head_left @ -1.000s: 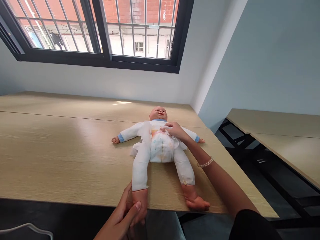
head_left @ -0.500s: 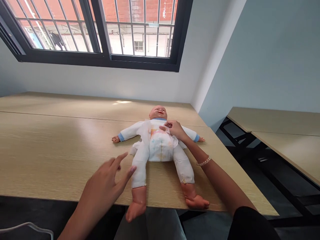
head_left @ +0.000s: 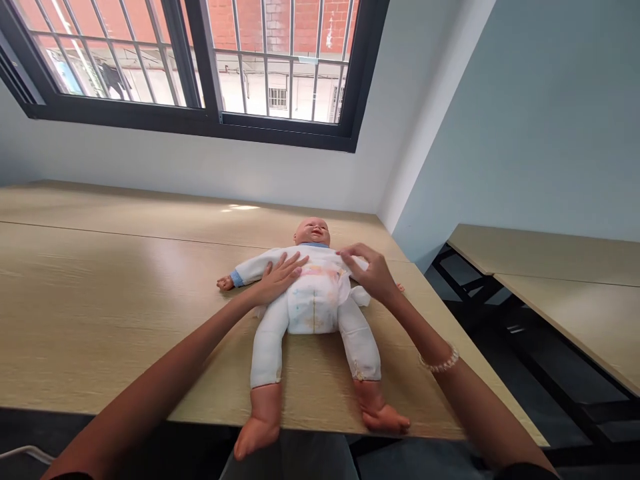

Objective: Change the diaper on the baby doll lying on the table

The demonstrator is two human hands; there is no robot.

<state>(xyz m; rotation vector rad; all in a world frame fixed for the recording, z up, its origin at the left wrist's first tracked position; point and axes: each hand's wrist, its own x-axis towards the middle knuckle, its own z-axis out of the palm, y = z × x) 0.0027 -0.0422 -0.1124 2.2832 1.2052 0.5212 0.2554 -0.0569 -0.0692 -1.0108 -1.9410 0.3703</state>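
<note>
A baby doll [head_left: 310,303] in a white suit lies on its back on the wooden table [head_left: 100,313], head toward the window, feet over the near edge. A printed diaper [head_left: 315,300] wraps its waist. My left hand [head_left: 277,277] lies flat and open on the doll's left side at the diaper's upper edge. My right hand [head_left: 370,270], bracelet on the wrist, rests on the diaper's right side with fingers curved onto the tab area; whether they pinch the tab is unclear.
A second wooden table [head_left: 550,267] stands to the right across a dark gap with black frame bars. A barred window [head_left: 200,60] fills the wall behind. A white curved wire shows at the bottom left corner.
My left hand let go of the doll's foot, rose and moved forward onto the doll's waist. My right hand shifted slightly right on the diaper. The view moved a little closer.
</note>
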